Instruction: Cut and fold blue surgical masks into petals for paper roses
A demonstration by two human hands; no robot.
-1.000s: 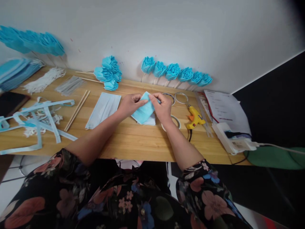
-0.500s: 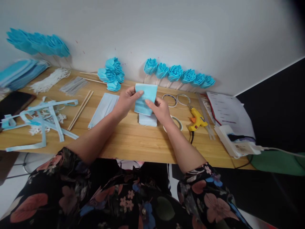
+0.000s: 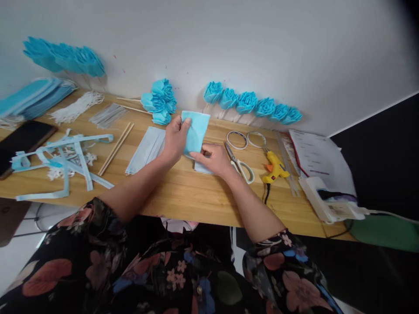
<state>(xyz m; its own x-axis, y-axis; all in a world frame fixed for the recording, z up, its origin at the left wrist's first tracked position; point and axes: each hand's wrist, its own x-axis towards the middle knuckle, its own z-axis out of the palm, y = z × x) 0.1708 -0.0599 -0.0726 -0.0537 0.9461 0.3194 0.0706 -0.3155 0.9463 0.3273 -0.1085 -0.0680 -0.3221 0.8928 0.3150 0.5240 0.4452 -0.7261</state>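
A light-blue folded sheet (image 3: 197, 130) tilts above the table (image 3: 183, 198).

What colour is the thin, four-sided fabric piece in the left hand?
The fabric piece is light blue, clearest in the head view.

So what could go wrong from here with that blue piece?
The blue sheet might crease or slip between the left hand and right hand. The right hand could knock the scissors close by. The glue gun might burn someone if hot, though heat can't be seen.
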